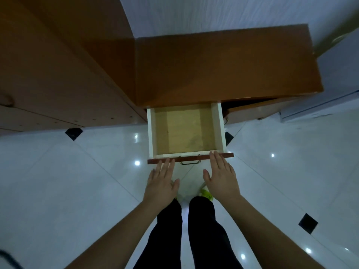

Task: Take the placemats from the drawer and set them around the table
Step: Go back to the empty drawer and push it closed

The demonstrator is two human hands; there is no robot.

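Legs: the person stood on the floor (77, 191) in dark trousers (204, 239), seen from above, with a bit of green footwear (206, 194) showing just beyond the right knee.
Floor: pale glossy tiles with small black diamond insets and bright spots of reflected light.
Left hand: the left hand (161, 183) was stretched forward, palm down, fingers straight and close together, thumb out to the side; its fingertips reached the left end of the drawer's front panel (191, 158). It held nothing.
Right hand: the right hand (221, 177) was likewise flat and spread, fingers straight, fingertips lying on the right end of the front panel's top edge. It held nothing.
Handle: a small metal handle (190, 162) hung at the middle of the front panel, between the two hands, touched by neither.
Drawer: the drawer (184, 129) was pulled well out of the cabinet; white side walls framed a bare pale wooden bottom.
Placemats: none could be seen in the visible part of the drawer; the back part was hidden under the cabinet top.
Cabinet: the orange-brown cabinet (223, 70) stood against a white wall (194, 12), and a taller wardrobe (48, 65) of the same wood adjoined its left side.
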